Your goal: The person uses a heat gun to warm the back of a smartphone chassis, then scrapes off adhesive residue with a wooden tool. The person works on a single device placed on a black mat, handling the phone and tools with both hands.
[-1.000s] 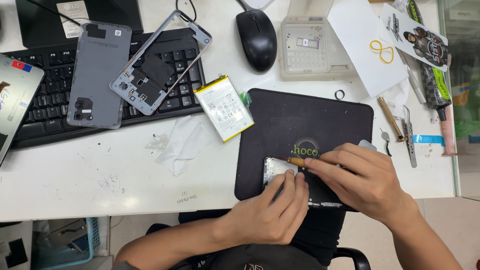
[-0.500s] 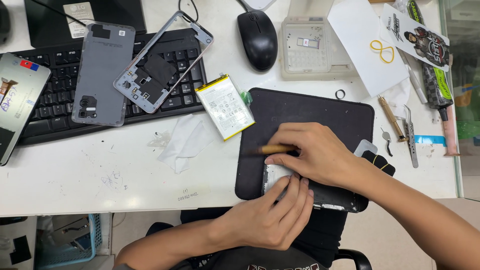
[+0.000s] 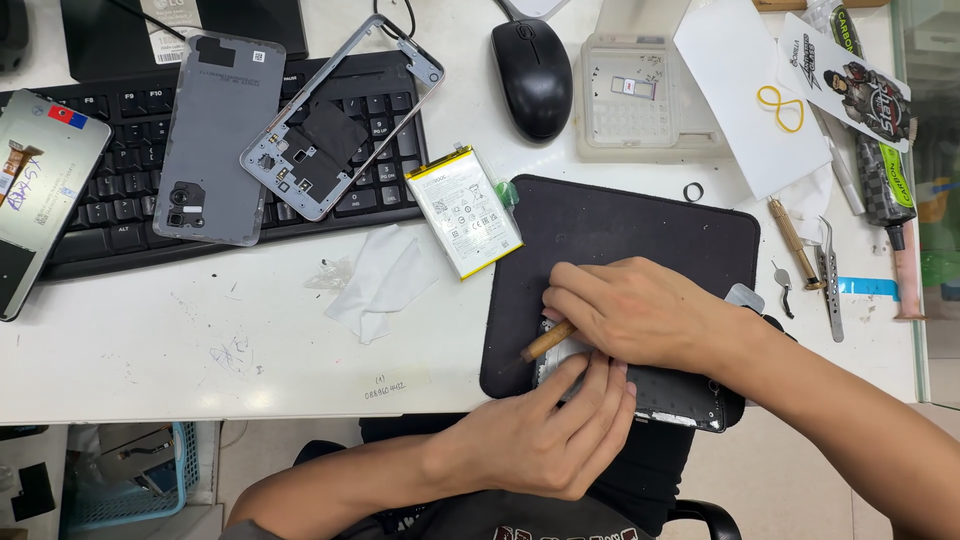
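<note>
The person's right hand point(image 3: 640, 312) is closed around a wooden-handled tool point(image 3: 548, 341), whose handle pokes out to the left of the knuckles; the working tip is hidden under the fingers, so I cannot tell just where it bears. Directly below that grip lies an opened phone point(image 3: 660, 385), flat on the near edge of a black mat point(image 3: 620, 230). The left hand point(image 3: 545, 435) comes up from below, fingers spread flat and pressing on the phone's left end, just under the tool. It holds the phone down rather than grasping it.

To my eye this is the prying or scraping stage, working at something inside the phone's left end. The next move seems to call for a light, steady push on the tool while the lower hand keeps the phone from sliding off the mat's edge.

Up and to the left of the grip lies a battery point(image 3: 464, 210) with a yellow border, and beyond it a grey back cover point(image 3: 215, 140) and a bare frame point(image 3: 335, 125) rest on a keyboard point(image 3: 100, 215). Tweezers point(image 3: 828, 275) lie well off to the right.
</note>
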